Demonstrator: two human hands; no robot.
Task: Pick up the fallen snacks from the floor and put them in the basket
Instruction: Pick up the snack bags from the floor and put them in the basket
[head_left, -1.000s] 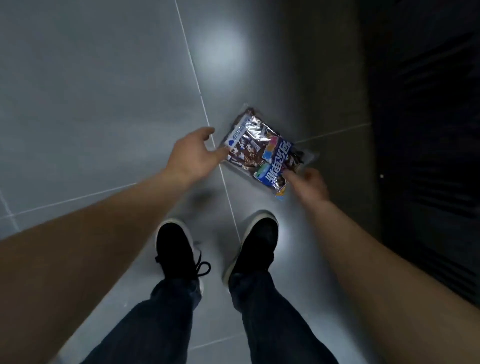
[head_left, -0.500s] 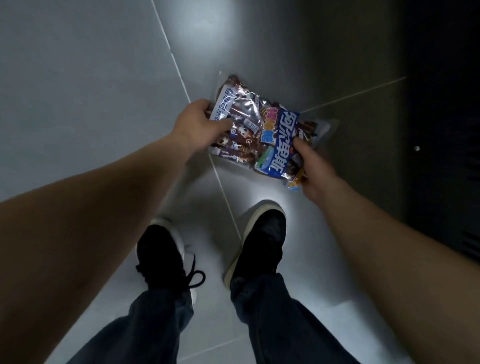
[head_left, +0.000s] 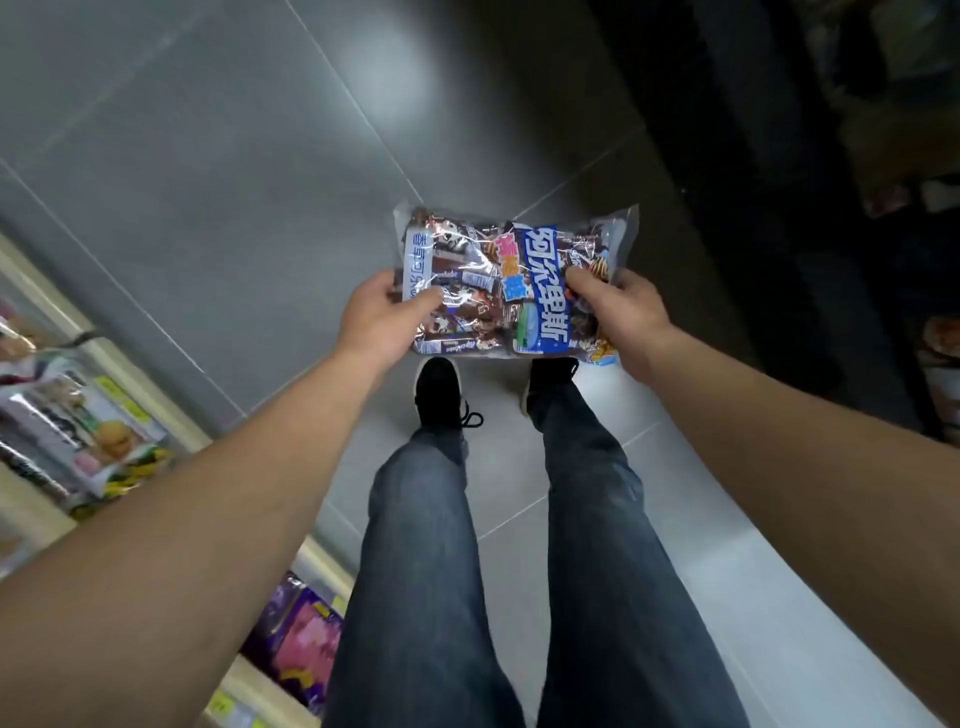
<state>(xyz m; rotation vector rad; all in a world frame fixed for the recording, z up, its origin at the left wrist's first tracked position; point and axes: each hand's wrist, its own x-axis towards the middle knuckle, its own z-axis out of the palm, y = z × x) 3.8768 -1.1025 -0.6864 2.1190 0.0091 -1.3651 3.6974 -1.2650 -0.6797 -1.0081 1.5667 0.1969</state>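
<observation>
A clear snack bag (head_left: 498, 275) full of brown wrapped candies, with a blue label strip, is held in the air above my shoes. My left hand (head_left: 382, 317) grips its left edge, thumb on top. My right hand (head_left: 621, 312) grips its right side, thumb pressed on the blue label. The bag lies roughly flat between both hands. No basket is in view.
Grey tiled floor (head_left: 234, 156) spreads ahead. A shop shelf (head_left: 93, 436) with packaged snacks runs along the left, with a purple pack (head_left: 301, 639) lower down. Dark shelving (head_left: 857, 208) stands on the right. My legs and black shoes (head_left: 439, 389) are below the bag.
Both hands closed on the bag and lifted it off the floor. The view rose, and the left shelf came into sight.
</observation>
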